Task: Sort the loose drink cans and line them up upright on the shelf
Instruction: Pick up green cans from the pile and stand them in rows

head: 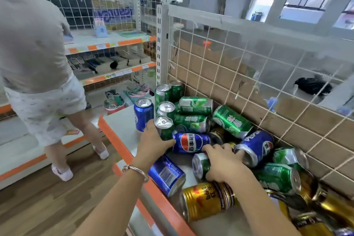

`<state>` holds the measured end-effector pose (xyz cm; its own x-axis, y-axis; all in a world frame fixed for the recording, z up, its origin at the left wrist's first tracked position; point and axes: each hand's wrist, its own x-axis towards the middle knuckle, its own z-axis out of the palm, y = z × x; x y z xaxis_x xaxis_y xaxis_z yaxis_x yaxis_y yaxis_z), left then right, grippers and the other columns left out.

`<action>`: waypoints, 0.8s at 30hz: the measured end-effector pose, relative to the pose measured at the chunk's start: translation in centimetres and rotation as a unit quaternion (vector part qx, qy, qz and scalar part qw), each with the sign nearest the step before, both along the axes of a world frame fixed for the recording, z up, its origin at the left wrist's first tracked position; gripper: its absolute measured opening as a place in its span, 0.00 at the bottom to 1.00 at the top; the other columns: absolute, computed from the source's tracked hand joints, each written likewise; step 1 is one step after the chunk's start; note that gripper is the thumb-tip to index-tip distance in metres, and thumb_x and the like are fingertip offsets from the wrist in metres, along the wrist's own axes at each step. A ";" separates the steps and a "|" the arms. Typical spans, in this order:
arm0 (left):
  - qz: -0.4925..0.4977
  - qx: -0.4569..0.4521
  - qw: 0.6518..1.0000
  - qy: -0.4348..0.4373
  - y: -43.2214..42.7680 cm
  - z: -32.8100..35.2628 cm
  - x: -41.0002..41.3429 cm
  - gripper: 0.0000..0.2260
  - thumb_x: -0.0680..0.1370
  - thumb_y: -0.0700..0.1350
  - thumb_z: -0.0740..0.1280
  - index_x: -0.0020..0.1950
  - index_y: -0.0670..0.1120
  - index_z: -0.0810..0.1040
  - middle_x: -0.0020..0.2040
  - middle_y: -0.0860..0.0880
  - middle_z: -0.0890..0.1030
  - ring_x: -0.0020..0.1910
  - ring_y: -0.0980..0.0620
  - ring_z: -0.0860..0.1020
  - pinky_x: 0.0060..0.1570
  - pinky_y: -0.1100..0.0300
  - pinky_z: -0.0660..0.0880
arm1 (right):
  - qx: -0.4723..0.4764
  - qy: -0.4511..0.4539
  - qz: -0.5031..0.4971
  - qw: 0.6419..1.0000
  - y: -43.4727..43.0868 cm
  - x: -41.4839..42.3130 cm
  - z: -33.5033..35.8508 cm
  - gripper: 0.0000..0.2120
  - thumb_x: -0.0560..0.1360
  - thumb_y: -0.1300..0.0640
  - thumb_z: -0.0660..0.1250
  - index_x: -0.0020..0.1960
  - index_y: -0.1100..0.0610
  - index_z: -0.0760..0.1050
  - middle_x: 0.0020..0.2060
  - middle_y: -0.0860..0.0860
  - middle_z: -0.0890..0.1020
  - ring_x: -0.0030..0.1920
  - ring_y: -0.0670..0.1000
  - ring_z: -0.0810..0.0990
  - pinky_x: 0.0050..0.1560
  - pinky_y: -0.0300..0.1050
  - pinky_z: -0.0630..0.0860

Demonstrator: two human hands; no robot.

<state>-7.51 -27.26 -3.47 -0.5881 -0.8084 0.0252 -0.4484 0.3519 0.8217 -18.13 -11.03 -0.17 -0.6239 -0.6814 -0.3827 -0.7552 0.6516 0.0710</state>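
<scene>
Several drink cans lie in a heap on the white shelf (pixel 118 124). At the far left end, upright green cans (pixel 162 94) stand in a row beside one upright blue can (pixel 143 113). My left hand (pixel 153 143) wraps the nearest upright green can (pixel 165 127). My right hand (pixel 223 163) grips a green can lying on its side (pixel 200 165). A blue Pepsi can (pixel 191 142) lies between the hands. Another blue can (pixel 166 175) and a gold can (pixel 203 200) lie near the front edge.
A wire grid (pixel 239 74) with brown board backs the shelf. The shelf's front lip is orange (pixel 115 140). A person in a grey shirt and white shorts (pixel 38 74) stands in the aisle at left, by other stocked shelves (pixel 107 44).
</scene>
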 end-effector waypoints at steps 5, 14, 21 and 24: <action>0.001 0.013 0.999 0.041 -0.9 -0.4 -0.4 0.28 0.65 0.45 0.77 0.60 0.48 0.66 0.57 0.48 0.78 0.56 0.46 0.76 0.54 0.53 0.74 | 0.013 0.074 0.025 0.997 -0.7 0.8 -0.4 0.40 0.68 0.44 0.71 0.73 0.49 0.53 0.68 0.52 0.68 0.71 0.57 0.61 0.67 0.71 0.51; -0.009 0.025 0.980 0.199 -0.8 2.7 0.0 0.29 0.63 0.44 0.79 0.60 0.52 0.71 0.52 0.53 0.80 0.52 0.53 0.79 0.51 0.58 0.76 | -0.332 -0.028 -0.153 0.931 0.8 0.4 2.1 0.29 0.64 0.33 0.70 0.57 0.49 0.68 0.49 0.47 0.76 0.48 0.49 0.76 0.43 0.45 0.73; -0.021 0.334 0.890 0.311 2.0 5.7 0.3 0.18 0.70 0.47 0.73 0.59 0.47 0.75 0.49 0.49 0.83 0.48 0.52 0.83 0.45 0.61 0.79 | -0.656 -0.419 -0.401 0.483 2.0 1.2 4.0 0.13 0.71 0.53 0.71 0.53 0.57 0.76 0.43 0.53 0.81 0.41 0.49 0.80 0.36 0.43 0.78; -0.049 0.461 0.824 0.326 2.8 5.8 0.4 0.13 0.74 0.49 0.68 0.56 0.45 0.77 0.43 0.48 0.84 0.40 0.53 0.84 0.41 0.60 0.80 | -0.675 -0.480 -0.453 0.328 3.2 1.7 3.9 0.10 0.72 0.50 0.70 0.46 0.57 0.76 0.39 0.54 0.79 0.40 0.50 0.76 0.29 0.38 0.78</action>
<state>-7.14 -24.47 2.38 -0.7561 -0.6106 -0.2356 0.1885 -0.5479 0.8150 -16.43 -7.84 3.74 -0.8382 -0.3356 -0.4298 0.5410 -0.4134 -0.7324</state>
